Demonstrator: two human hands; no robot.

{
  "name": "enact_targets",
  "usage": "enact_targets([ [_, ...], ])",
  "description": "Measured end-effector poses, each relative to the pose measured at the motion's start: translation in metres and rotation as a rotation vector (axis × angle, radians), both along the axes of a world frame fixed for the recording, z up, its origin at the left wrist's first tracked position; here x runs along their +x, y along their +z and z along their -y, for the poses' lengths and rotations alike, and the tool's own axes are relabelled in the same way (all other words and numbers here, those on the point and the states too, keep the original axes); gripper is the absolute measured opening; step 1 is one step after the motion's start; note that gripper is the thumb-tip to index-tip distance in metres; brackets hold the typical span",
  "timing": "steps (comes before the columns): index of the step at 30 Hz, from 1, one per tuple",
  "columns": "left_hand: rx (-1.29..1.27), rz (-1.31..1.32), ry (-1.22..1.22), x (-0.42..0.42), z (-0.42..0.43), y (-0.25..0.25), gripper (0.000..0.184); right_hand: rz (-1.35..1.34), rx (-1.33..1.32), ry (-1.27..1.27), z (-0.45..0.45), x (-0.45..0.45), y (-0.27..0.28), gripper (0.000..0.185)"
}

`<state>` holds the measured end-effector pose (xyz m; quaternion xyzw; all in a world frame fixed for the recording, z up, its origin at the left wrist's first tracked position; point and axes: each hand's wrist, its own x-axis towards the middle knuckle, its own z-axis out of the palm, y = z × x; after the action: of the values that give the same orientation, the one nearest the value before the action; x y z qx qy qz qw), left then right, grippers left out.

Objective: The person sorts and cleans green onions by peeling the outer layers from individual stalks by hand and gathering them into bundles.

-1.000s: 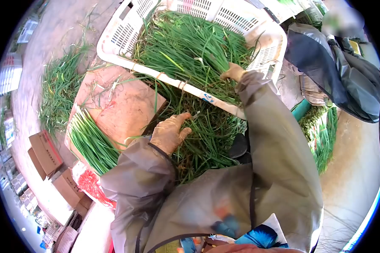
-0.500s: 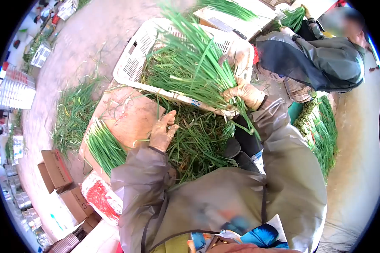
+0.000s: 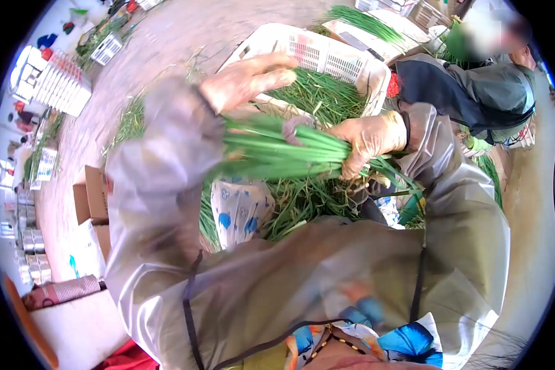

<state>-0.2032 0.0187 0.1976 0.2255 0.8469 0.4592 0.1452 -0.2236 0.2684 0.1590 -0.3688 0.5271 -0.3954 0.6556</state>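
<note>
My right hand [image 3: 369,143], in a pale glove, is closed round the stalk end of a bunch of garlic chives [image 3: 283,148]. The bunch lies sideways in front of my body, its leaves pointing left and blurred by motion. Raised above the leaf end is my left hand [image 3: 250,80], also gloved, fingers stretched out and holding nothing. Its sleeve hides part of the leaves. Behind the bunch stands a white plastic crate [image 3: 317,52] with loose green leaves [image 3: 320,95] in it. More loose leaves [image 3: 308,203] lie below the bunch, close to my lap.
A co-worker [image 3: 475,92] sits at the right. At the back, a knife [image 3: 359,43] lies on a board beside more chives [image 3: 367,26]. To the left are a cardboard box [image 3: 91,196] and stacked white crates [image 3: 61,80]. A blue-patterned white cloth [image 3: 240,209] is near my lap.
My right hand has brought the bunch from over the crate towards my body and turned it sideways. My left hand has risen from beside the wooden board to above the leaves.
</note>
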Motion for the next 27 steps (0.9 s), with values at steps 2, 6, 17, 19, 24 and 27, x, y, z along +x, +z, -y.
enact_targets([
  [2,0.221,0.283,-0.091,0.006,-0.020,-0.014,0.051,-0.028,-0.006,0.165,0.017,0.015,0.030,0.063],
  [6,0.800,0.625,-0.060,0.054,-0.053,-0.070,0.059,-0.186,0.032,0.315,0.042,0.015,0.050,0.059],
  [17,1.203,0.972,0.176,0.185,-0.060,-0.149,0.080,-0.526,0.057,0.284,0.033,-0.007,-0.036,0.047],
  [19,1.100,0.757,-0.046,0.193,-0.061,-0.167,0.092,-1.065,-0.033,0.239,0.033,-0.001,-0.024,0.042],
  [24,0.999,0.713,0.240,0.202,-0.065,-0.174,0.061,-0.407,-0.351,-0.838,-0.003,-0.023,-0.071,0.024],
  [27,0.940,0.687,0.290,0.198,-0.061,-0.181,0.061,-0.552,-0.282,-1.091,-0.031,0.008,-0.062,0.023],
])
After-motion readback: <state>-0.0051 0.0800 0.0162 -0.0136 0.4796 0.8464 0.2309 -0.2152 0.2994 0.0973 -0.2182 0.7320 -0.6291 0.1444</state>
